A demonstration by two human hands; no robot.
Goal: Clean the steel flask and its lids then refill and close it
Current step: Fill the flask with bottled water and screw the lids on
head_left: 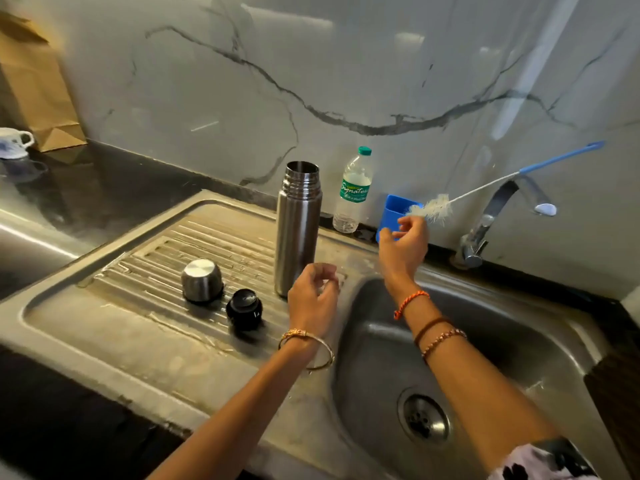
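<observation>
We see the steel flask (298, 230) standing upright and uncapped on the ribbed draining board (138, 271), just left of the sink basin (450, 358), with its steel cup lid (202, 280) upside down and the black stopper (244, 309) resting near it, to the left. Our right hand (403, 244) reaches toward the far edge, fingers loosely spread at the bristle end of a bottle brush (460, 199) that sticks out of a blue holder (393, 216); whether the fingers actually grip the bristles we cannot tell — they look close or just touching. Our left hand (313, 299) hovers near the flask's base with fingers loosely curled, holding nothing. The main risk, as we judge it, is the flask: tall, narrow, on a wet grooved surface, close beside both wrists, so a swing of the long brush handle or a nudge from the left hand could topple it into the basin. Pulling the brush by its soft bristles could also tip the light holder or knock the plastic water bottle (351, 192) beside it. The tap (491, 220) stands just right of the brush, narrowing room there, and the wall is close behind. Open space lies over the basin and the near draining board — the safer path for bringing the brush across.
</observation>
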